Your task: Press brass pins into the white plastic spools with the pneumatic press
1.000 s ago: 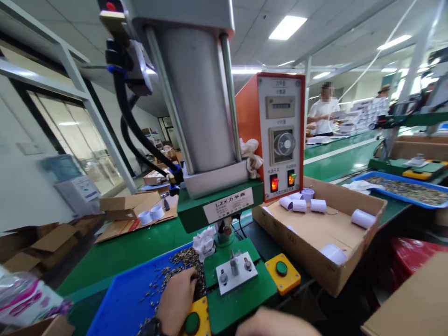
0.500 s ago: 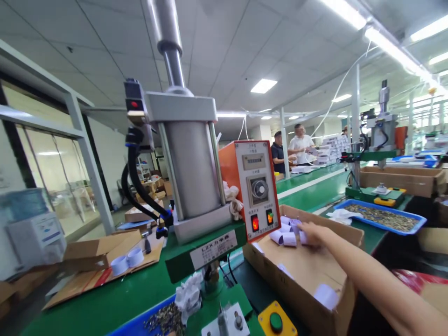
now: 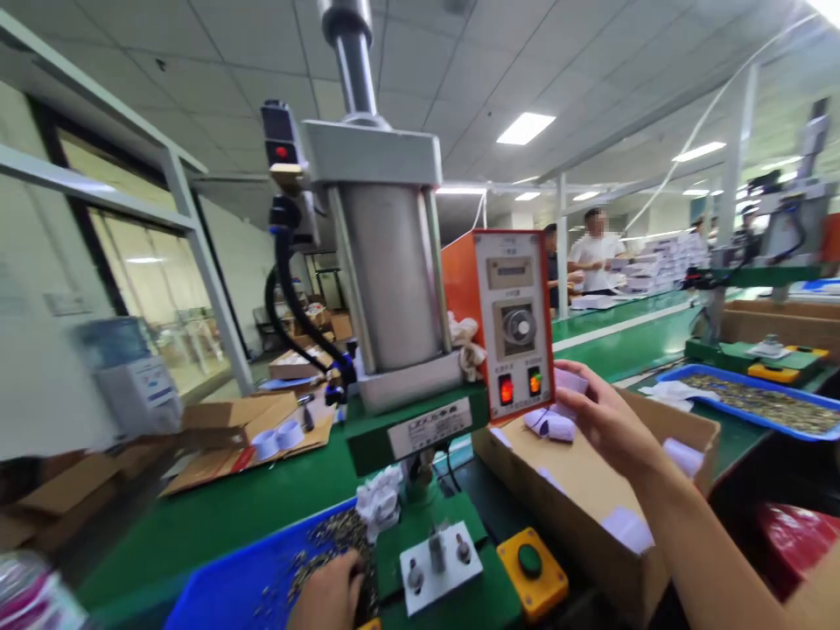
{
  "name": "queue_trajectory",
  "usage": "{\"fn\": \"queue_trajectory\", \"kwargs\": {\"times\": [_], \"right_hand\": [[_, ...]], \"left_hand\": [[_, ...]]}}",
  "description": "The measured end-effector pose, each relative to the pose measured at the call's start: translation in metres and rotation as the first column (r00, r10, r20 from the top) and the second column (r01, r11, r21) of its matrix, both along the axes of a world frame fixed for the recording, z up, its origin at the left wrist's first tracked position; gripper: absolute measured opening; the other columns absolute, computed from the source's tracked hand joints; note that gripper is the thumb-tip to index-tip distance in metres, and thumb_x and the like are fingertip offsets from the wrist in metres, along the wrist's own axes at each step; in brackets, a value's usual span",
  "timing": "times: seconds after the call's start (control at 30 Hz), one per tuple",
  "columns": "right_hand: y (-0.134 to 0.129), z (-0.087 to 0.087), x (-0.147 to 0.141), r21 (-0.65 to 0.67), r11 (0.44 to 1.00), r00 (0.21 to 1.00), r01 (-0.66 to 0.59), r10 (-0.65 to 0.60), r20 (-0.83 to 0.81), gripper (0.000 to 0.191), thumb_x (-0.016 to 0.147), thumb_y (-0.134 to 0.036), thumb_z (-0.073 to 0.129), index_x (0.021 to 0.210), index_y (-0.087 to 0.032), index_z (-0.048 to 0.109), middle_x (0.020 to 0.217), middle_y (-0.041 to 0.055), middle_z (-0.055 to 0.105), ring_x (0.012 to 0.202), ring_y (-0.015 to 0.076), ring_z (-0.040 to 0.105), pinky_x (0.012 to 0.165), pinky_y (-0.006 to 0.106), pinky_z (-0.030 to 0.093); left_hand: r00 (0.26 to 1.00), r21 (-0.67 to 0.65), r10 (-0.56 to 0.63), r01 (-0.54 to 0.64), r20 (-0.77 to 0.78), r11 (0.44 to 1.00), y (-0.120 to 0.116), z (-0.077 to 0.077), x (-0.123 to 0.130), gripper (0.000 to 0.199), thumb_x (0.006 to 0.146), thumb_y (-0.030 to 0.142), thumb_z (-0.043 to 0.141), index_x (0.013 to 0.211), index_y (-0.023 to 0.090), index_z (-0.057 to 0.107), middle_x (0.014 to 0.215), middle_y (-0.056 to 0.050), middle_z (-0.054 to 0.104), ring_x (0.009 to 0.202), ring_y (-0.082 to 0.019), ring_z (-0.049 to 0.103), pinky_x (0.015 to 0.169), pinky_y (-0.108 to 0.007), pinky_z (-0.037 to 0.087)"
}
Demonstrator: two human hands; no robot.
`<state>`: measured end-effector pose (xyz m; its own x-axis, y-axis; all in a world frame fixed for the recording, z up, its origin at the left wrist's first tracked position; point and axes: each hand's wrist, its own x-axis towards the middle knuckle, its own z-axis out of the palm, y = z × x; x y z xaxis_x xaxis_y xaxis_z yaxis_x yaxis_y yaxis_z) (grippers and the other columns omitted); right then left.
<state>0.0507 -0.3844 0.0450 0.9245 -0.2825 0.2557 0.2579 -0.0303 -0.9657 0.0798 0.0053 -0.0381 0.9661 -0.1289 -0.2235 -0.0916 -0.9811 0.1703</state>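
My right hand [image 3: 604, 420] is raised over the near side of a cardboard box [image 3: 551, 503], its fingers closed on a white curled band [image 3: 570, 382]. More white curled bands [image 3: 549, 425] lie in that box below it. At the bottom, my left hand [image 3: 328, 591] rests with curled fingers among small brass-coloured metal pieces [image 3: 341, 529] in a blue tray [image 3: 223, 573]; what its fingertips pinch is hidden. Between my hands stands a press with a metal cylinder [image 3: 394, 271] above a bolted plate [image 3: 441, 564].
An orange control box [image 3: 518, 324] is beside the cylinder. A yellow box with a green button [image 3: 530, 561] sits right of the press base. Two white rings [image 3: 276, 439] lie on cardboard at the left. Another press and blue tray [image 3: 754, 402] are at the right; people stand beyond.
My right hand has lifted out of the cardboard box with a white band. My left hand has come into view at the blue tray. The whole view has shifted.
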Motion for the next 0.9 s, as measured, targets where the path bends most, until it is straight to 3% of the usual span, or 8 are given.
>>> {"fn": "queue_trajectory", "kwargs": {"times": [0.03,0.13,0.27,0.37,0.47,0.63,0.77,0.9], "right_hand": [[0.029,-0.011,-0.006,0.204,0.978,0.997,-0.034,0.02,0.069,0.078,0.072,-0.054,0.065,0.131,-0.017,0.031,0.121,0.0128,0.052,0.106,0.0198,0.055,0.092,0.029,0.044],[0.111,-0.053,-0.012,0.462,0.881,0.992,-0.101,0.127,-0.024,0.083,0.07,-0.054,0.069,0.132,-0.016,0.031,0.116,0.0136,0.055,0.097,0.0201,0.058,0.088,0.031,0.046],[0.169,-0.083,-0.004,0.38,0.906,0.972,-0.185,0.227,-0.067,0.082,0.074,-0.052,0.067,0.136,-0.014,0.028,0.118,0.0131,0.054,0.1,0.0189,0.056,0.088,0.028,0.045],[0.175,-0.083,-0.001,0.338,0.882,0.935,-0.328,0.354,-0.014,0.087,0.074,-0.051,0.067,0.136,-0.011,0.021,0.121,0.0162,0.051,0.1,0.0199,0.056,0.089,0.03,0.045],[0.172,-0.081,-0.003,0.244,0.889,0.916,-0.387,0.401,-0.009,0.08,0.076,-0.038,0.067,0.137,-0.012,0.022,0.128,0.0152,0.047,0.106,0.0195,0.054,0.094,0.031,0.043],[0.167,-0.081,-0.008,0.004,0.918,0.918,-0.395,0.395,-0.037,0.068,0.078,-0.027,0.061,0.138,-0.014,0.029,0.128,0.0118,0.049,0.108,0.0179,0.054,0.095,0.029,0.043],[0.165,-0.074,-0.007,-0.098,0.928,0.933,-0.36,0.36,-0.022,0.063,0.079,-0.029,0.059,0.135,-0.014,0.034,0.127,0.0124,0.05,0.108,0.0186,0.053,0.093,0.029,0.043],[0.165,-0.075,-0.009,-0.328,0.887,0.944,-0.323,0.279,-0.175,0.074,0.077,-0.036,0.058,0.141,-0.014,0.029,0.129,0.0101,0.048,0.116,0.0204,0.045,0.102,0.034,0.033]], "left_hand": [[1.0,-0.033,0.004,-0.003,0.018,0.999,0.001,-0.003,-0.002,0.024,0.09,0.016,0.041,0.095,0.018,0.064,0.101,-0.002,0.064,0.095,-0.014,0.057,0.085,-0.026,0.037],[0.998,-0.077,0.035,-0.03,0.058,0.997,0.006,-0.011,-0.007,0.021,0.088,0.015,0.045,0.091,0.019,0.065,0.098,0.0,0.064,0.094,-0.013,0.056,0.083,-0.025,0.036],[0.995,-0.086,0.064,-0.058,0.071,0.995,0.01,-0.014,-0.011,0.021,0.088,0.016,0.044,0.088,0.018,0.064,0.094,0.0,0.064,0.091,-0.013,0.056,0.081,-0.024,0.035],[0.994,-0.082,0.087,-0.081,0.07,0.993,0.01,-0.012,-0.014,0.019,0.087,0.017,0.045,0.086,0.018,0.063,0.092,-0.001,0.063,0.089,-0.014,0.056,0.077,-0.024,0.035],[0.994,-0.077,0.084,-0.078,0.07,0.994,0.008,-0.009,-0.015,0.019,0.087,0.016,0.044,0.085,0.017,0.063,0.093,-0.002,0.063,0.09,-0.014,0.056,0.077,-0.024,0.034],[0.995,-0.08,0.06,-0.054,0.074,0.995,0.008,-0.011,-0.013,0.018,0.086,0.014,0.044,0.086,0.016,0.062,0.095,-0.004,0.062,0.092,-0.014,0.054,0.08,-0.024,0.033],[0.995,-0.1,0.048,-0.039,0.086,0.994,0.012,-0.017,-0.011,0.019,0.087,0.014,0.042,0.084,0.016,0.061,0.091,-0.001,0.062,0.088,-0.013,0.053,0.078,-0.025,0.033],[0.994,-0.107,0.057,-0.047,0.091,0.993,0.012,-0.018,-0.012,0.018,0.087,0.015,0.044,0.083,0.017,0.061,0.09,0.0,0.061,0.086,-0.013,0.053,0.077,-0.026,0.033]]}}
